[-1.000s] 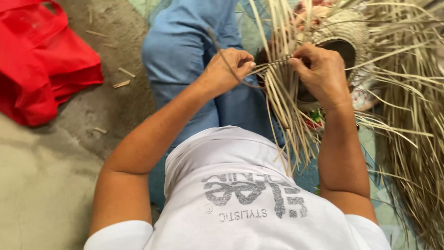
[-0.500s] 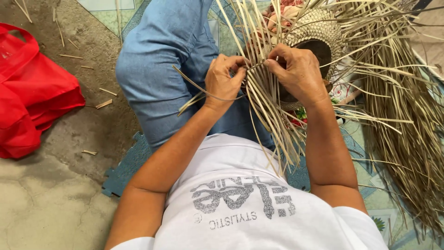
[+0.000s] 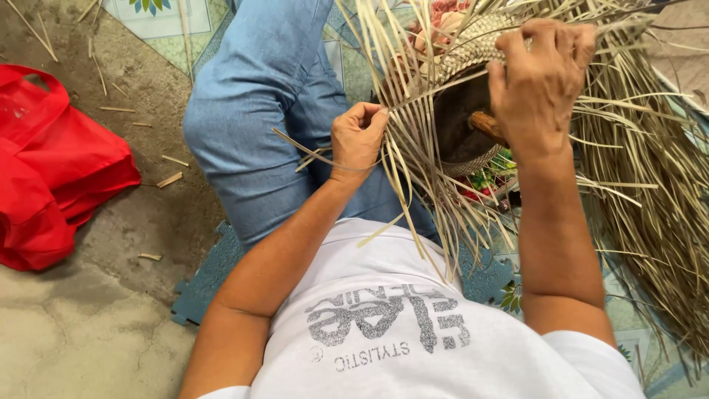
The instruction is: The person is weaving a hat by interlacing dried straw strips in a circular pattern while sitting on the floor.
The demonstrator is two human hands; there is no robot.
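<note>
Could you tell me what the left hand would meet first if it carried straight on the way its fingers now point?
Probably the loose straw strips hanging right beside the left hand, then the dark inside of the woven hat; depth is hard to judge.

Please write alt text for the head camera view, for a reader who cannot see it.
A seated person weaves pale straw: the left hand pinches loose strips, while the right hand grips a half-woven straw piece. A red bag lies on the concrete floor.

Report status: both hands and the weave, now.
Left hand pinching a pale straw strip. Right hand gripping the woven piece from above. Loose strands fan all round; nothing blocking.
</note>
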